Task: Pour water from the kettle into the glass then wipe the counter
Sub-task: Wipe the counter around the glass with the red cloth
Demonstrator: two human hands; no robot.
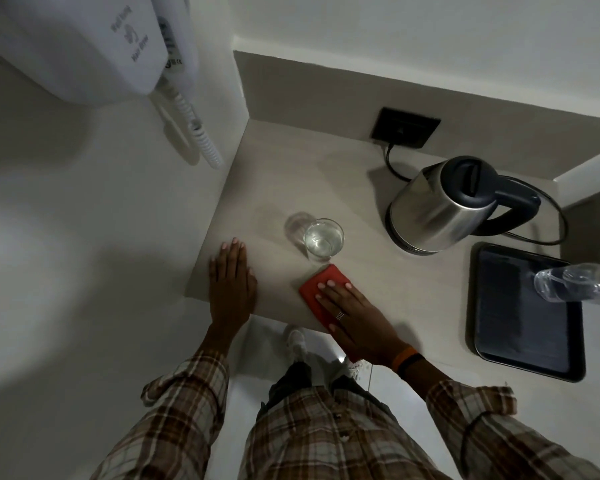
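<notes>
White walls point(395, 26) fill the top and left of the frame, dimly lit with soft shadows, and a white wall-mounted hair dryer point(94, 46) with a coiled cord point(201, 133) hangs at the upper left. A pale beige desk point(291, 174) sits in the corner, backed by a grey-brown upstand carrying a black socket plate point(405, 127) at upper right, and a dark tray point(520, 313) lies at the right. Glossy light floor tiles point(267, 344) show at the lower centre.

One kettle point(440, 209), one glass point(323, 239), one red cloth point(321, 289), one tray point(523, 313), one bottle point(568, 282), two hands point(232, 282).
</notes>
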